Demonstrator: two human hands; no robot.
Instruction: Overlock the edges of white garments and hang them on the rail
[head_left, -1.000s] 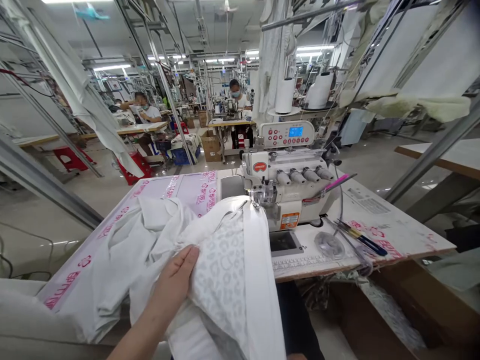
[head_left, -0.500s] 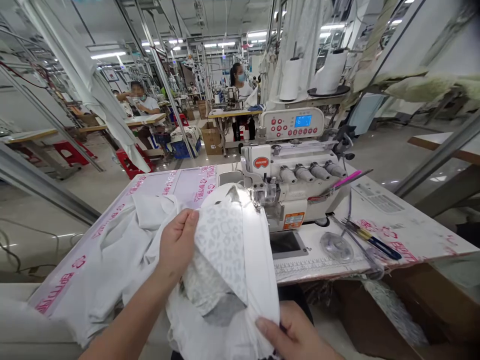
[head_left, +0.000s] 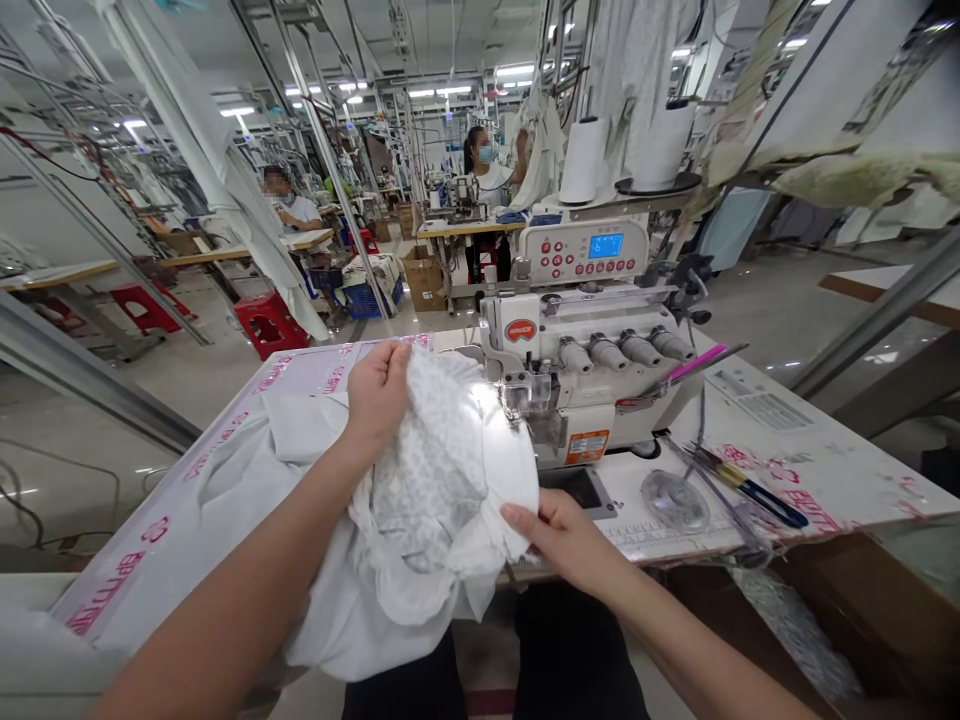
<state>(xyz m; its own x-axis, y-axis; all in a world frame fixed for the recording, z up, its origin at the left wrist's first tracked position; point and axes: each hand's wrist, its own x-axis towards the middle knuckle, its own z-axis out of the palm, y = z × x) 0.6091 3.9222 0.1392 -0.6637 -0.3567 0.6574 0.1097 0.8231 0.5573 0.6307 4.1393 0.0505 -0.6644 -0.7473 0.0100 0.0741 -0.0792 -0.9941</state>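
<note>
White fabric with a faint grey spotted print is bunched in front of an overlock sewing machine. Its right edge, a plain white band, lies at the machine's lit presser foot. My left hand is closed on the fabric's upper left edge, fingertips pinched. Lower down on the other side, my right hand pinches the white band between thumb and fingers, just below the needle area. The cloth droops from the table's front edge over my lap. Its underside is hidden.
More white cloth is heaped on the table's left. Thread snips and a clear round plastic piece lie right of the machine. Thread cones stand behind it. An open cardboard box is below right. Co-workers sit farther back.
My left hand has moved up and away toward the machine with the fabric. My right hand has risen along the band, closer to the needle. The cloth has folded and bunched.
</note>
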